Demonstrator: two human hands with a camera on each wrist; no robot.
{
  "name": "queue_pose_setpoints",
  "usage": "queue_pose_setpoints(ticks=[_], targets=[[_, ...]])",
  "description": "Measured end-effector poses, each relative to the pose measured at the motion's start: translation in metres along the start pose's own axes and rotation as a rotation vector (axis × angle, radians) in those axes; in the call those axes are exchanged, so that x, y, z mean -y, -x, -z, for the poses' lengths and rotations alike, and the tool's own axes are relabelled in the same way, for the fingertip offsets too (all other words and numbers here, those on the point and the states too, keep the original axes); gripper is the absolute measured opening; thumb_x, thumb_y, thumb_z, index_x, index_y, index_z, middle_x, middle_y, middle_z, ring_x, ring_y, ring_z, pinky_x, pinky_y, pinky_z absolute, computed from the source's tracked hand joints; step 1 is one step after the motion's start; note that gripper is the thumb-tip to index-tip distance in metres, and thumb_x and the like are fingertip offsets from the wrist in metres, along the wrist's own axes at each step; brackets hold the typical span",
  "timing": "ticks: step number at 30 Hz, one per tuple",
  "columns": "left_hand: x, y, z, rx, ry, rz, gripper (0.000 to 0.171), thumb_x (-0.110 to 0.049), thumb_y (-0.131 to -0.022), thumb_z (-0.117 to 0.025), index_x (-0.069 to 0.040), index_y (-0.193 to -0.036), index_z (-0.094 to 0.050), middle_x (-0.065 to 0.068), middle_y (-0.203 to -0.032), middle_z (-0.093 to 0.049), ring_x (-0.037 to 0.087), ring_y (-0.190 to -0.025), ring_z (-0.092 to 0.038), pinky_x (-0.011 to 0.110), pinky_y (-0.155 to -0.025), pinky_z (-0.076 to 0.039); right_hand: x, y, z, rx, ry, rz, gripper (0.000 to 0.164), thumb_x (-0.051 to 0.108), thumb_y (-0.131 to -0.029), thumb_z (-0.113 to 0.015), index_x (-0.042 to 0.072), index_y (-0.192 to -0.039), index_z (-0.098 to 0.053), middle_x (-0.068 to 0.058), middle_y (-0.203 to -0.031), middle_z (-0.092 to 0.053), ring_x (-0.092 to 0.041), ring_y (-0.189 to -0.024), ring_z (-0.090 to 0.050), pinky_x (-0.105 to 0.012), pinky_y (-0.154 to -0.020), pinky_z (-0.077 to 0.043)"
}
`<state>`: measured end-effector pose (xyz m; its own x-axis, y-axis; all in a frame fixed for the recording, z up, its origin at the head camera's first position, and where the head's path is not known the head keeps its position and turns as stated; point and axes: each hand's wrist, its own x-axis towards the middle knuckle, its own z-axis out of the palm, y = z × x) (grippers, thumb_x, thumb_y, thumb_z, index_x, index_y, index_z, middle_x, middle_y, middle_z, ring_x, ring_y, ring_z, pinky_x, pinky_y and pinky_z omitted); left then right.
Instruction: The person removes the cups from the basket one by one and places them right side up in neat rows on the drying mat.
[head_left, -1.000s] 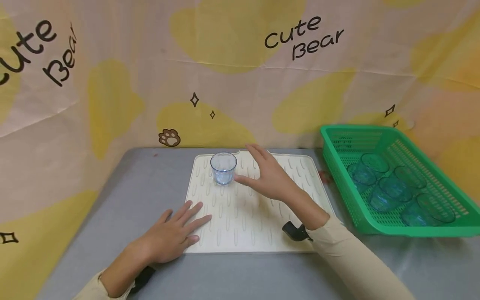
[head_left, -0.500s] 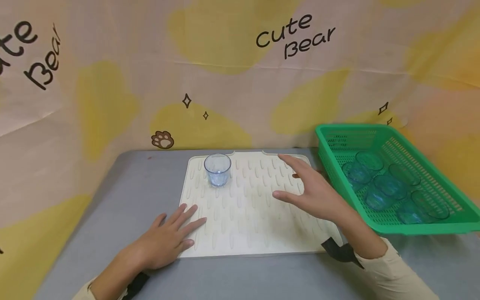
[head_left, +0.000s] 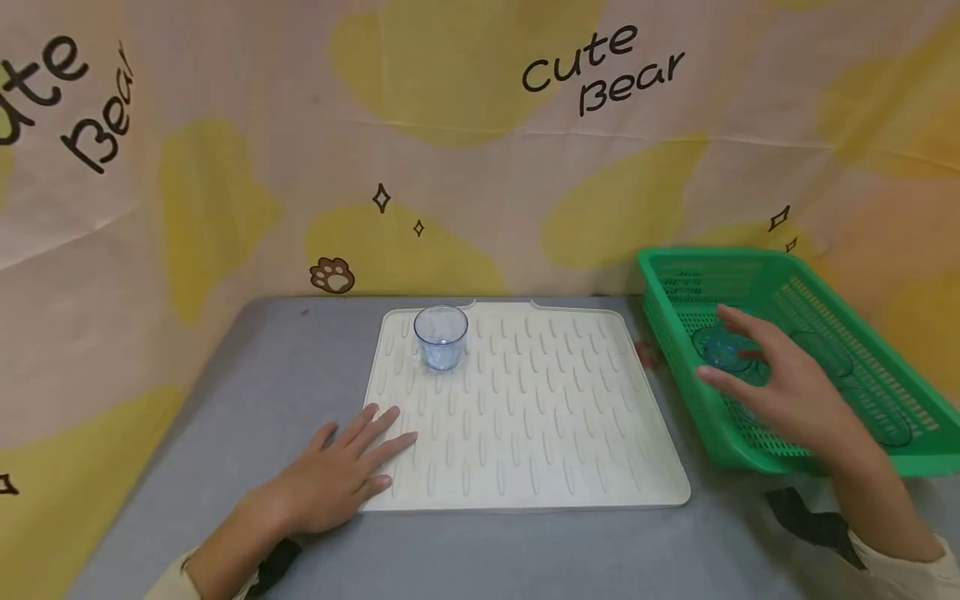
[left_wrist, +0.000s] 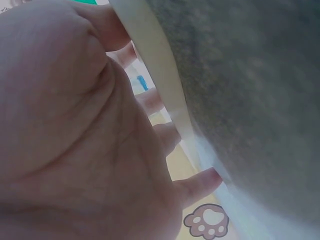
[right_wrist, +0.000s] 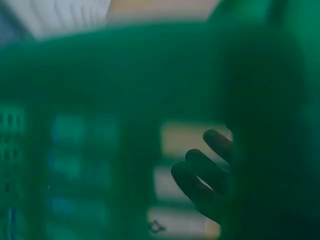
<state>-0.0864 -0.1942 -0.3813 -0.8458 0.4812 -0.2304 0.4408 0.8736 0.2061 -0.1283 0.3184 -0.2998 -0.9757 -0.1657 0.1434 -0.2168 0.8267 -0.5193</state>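
A clear bluish drinking glass (head_left: 441, 340) stands upright at the back left of a white drying mat (head_left: 525, 450). My left hand (head_left: 333, 479) rests with spread fingers on the mat's left front edge; in the left wrist view its fingertips (left_wrist: 212, 176) touch the mat's rim. Over the green basket (head_left: 750, 462) hovers my right hand (head_left: 795, 396), thumb and fingers apart, nothing between them. Several glasses lie in the basket, among them one glass (head_left: 723, 348) just beyond the right fingertips; the hand covers others. In the right wrist view the basket wall (right_wrist: 125, 75) hides most of the hand.
A grey cloth (head_left: 480, 554) covers the table. Behind it hangs a printed curtain (head_left: 465, 167) with yellow patches and lettering. The basket's raised rim stands to the right of the mat.
My right hand has moved away from the glass on the mat, rightward across the mat to above the basket. The left hand stays at the mat's edge. The view shifts slightly.
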Motion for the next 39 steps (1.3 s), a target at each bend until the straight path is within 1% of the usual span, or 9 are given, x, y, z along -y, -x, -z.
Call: queue_pose_setpoints(ticks=[7,10,16,19,24,30,34,36,39], targets=[[0.002,0.002,0.001,-0.016,0.002,-0.008,0.056,-0.042,-0.103,-0.049,-0.036,-0.156,-0.031,0.002,-0.168,-0.017,0.034,-0.155,-0.015,0.072,-0.111,-0.019,-0.046,-0.001,0.021,0.02,0.023,-0.088,0.093,0.037,-0.095,-0.067,0.014,-0.162,-0.006,-0.035,-0.157,-0.023,-0.064,-0.129,-0.034,-0.072,-0.093,-0.034],[0.0,0.0,0.0,-0.013,0.0,-0.003,0.056,-0.042,-0.103,-0.048,-0.038,-0.156,-0.03,-0.001,-0.169,-0.015,0.032,-0.155,-0.013,0.071,-0.112,-0.019,-0.062,0.002,0.026,0.038,0.034,-0.106,0.095,0.035,-0.095,-0.068,0.008,-0.161,-0.004,-0.038,-0.158,-0.018,-0.066,-0.132,-0.028,-0.075,-0.093,-0.032],[0.0,-0.003,0.002,0.0,-0.004,0.007,0.057,-0.041,-0.103,-0.05,-0.038,-0.156,-0.029,-0.001,-0.169,-0.013,0.032,-0.156,-0.012,0.071,-0.113,-0.018,-0.083,0.007,0.03,0.082,0.057,-0.118,0.096,0.032,-0.095,-0.069,-0.002,-0.158,-0.005,-0.04,-0.157,-0.016,-0.066,-0.133,-0.026,-0.075,-0.091,-0.032],[-0.001,-0.003,0.003,0.011,-0.001,0.008,0.057,-0.041,-0.103,-0.049,-0.038,-0.156,-0.028,-0.001,-0.169,-0.013,0.032,-0.156,-0.011,0.071,-0.113,-0.017,-0.088,0.007,0.03,0.107,0.087,-0.12,0.094,0.033,-0.093,-0.071,-0.002,-0.158,-0.012,-0.041,-0.154,-0.022,-0.066,-0.129,-0.03,-0.074,-0.089,-0.034],[-0.002,-0.002,0.003,0.019,0.012,0.012,0.056,-0.041,-0.103,-0.049,-0.036,-0.156,-0.03,0.0,-0.169,-0.014,0.032,-0.156,-0.012,0.071,-0.113,-0.017,-0.089,0.004,0.029,0.137,0.178,-0.122,0.094,0.038,-0.088,-0.075,-0.002,-0.155,-0.022,-0.044,-0.146,-0.031,-0.068,-0.12,-0.038,-0.074,-0.084,-0.038],[0.0,-0.002,0.0,0.015,0.02,0.006,0.057,-0.043,-0.103,-0.048,-0.037,-0.156,-0.028,-0.001,-0.169,-0.012,0.032,-0.156,-0.01,0.071,-0.114,-0.016,-0.091,0.004,0.028,0.149,0.227,-0.134,0.098,0.04,-0.085,-0.078,-0.004,-0.155,-0.023,-0.045,-0.145,-0.031,-0.07,-0.119,-0.036,-0.074,-0.084,-0.037],[0.002,-0.002,0.0,0.008,0.004,-0.004,0.057,-0.043,-0.103,-0.047,-0.037,-0.157,-0.028,0.0,-0.169,-0.012,0.032,-0.156,-0.01,0.072,-0.113,-0.017,-0.097,0.004,0.025,0.158,0.247,-0.092,0.102,0.035,-0.08,-0.083,-0.009,-0.151,-0.026,-0.046,-0.143,-0.032,-0.068,-0.122,-0.033,-0.074,-0.088,-0.033],[0.002,-0.002,0.0,0.003,0.002,-0.014,0.057,-0.043,-0.103,-0.047,-0.036,-0.157,-0.028,0.001,-0.169,-0.013,0.033,-0.156,-0.012,0.072,-0.112,-0.017,-0.1,0.003,0.023,0.156,0.27,-0.058,0.103,0.031,-0.075,-0.087,-0.011,-0.149,-0.029,-0.046,-0.14,-0.035,-0.066,-0.122,-0.034,-0.074,-0.088,-0.034],[0.002,0.0,0.001,-0.001,0.002,-0.023,0.057,-0.043,-0.104,-0.047,-0.036,-0.157,-0.028,0.001,-0.169,-0.014,0.034,-0.155,-0.012,0.073,-0.112,-0.018,-0.103,0.004,0.022,0.156,0.323,-0.033,0.103,0.029,-0.07,-0.089,-0.009,-0.148,-0.033,-0.045,-0.136,-0.038,-0.064,-0.118,-0.037,-0.075,-0.085,-0.035]])
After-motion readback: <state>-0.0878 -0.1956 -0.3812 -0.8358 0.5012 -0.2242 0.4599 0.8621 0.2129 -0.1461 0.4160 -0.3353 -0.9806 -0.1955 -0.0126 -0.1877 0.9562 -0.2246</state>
